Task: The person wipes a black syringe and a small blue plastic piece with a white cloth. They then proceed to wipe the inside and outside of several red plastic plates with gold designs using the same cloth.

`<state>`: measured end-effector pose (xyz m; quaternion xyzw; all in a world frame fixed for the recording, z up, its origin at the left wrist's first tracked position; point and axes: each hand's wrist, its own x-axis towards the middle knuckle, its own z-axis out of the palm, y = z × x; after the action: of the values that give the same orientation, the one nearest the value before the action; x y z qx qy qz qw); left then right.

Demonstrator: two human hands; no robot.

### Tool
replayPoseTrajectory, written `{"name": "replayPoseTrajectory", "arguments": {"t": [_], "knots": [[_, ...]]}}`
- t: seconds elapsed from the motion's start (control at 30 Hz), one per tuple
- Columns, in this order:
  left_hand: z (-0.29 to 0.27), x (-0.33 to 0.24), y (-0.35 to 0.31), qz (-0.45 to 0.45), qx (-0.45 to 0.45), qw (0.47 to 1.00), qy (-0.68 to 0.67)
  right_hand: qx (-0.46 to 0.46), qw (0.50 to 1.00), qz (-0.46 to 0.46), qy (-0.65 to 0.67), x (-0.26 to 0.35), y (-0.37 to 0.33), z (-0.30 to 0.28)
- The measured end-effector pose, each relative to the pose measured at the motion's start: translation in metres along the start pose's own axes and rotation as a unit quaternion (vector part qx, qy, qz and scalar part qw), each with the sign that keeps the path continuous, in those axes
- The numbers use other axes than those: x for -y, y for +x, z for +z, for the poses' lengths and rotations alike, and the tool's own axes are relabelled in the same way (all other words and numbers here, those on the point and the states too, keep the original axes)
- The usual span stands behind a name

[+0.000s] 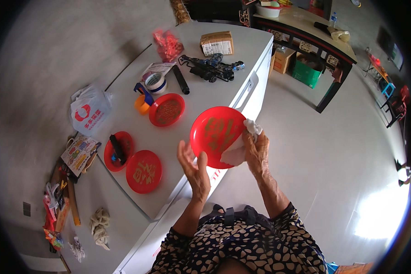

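Observation:
A round red plate (208,137) with gold markings is tilted up in front of me, above the front edge of the grey chest-freezer top (201,96). My right hand (258,153) is closed at the plate's right rim, with a white cloth (253,128) bunched in its fingers. A pale part of that cloth lies over the lower right of the plate. Beside the lower left rim, my left hand (195,172) is open with its fingers apart. Whether its fingertips touch the rim I cannot tell. Another red plate with gold markings (144,172) lies to the left.
Two more red dishes (167,109) lie on the freezer top, one with a black object (118,148) in it. Behind them are a tape roll (155,83), a black toy gun (210,68) and a cardboard box (217,43). A crumpled cloth (99,227) lies at left.

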<state>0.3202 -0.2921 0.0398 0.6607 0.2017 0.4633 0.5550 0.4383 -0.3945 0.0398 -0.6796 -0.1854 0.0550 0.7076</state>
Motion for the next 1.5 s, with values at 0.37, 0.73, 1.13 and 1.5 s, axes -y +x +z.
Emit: {"name": "replayPoseTrajectory", "arguments": {"t": [0.37, 0.73, 1.13, 1.5], "knots": [[-0.033, -0.005, 0.026, 0.367, 0.18, 0.813, 0.414, 0.059, 0.998, 0.008, -0.027, 0.024, 0.014, 0.023], [-0.046, -0.006, 0.004, -0.079, 0.149, 0.964, -0.206, 0.063, 0.911, -0.369, -0.174, 0.044, -0.042, 0.087], [-0.089, -0.004, 0.004, -0.135, 0.152, 0.971, -0.129, 0.086, 0.988, -0.046, 0.12, 0.023, 0.007, 0.103], [-0.083, 0.005, 0.016, -0.171, 0.123, 0.872, -0.442, 0.235, 0.851, -0.447, -0.147, 0.058, -0.033, 0.117]]}}
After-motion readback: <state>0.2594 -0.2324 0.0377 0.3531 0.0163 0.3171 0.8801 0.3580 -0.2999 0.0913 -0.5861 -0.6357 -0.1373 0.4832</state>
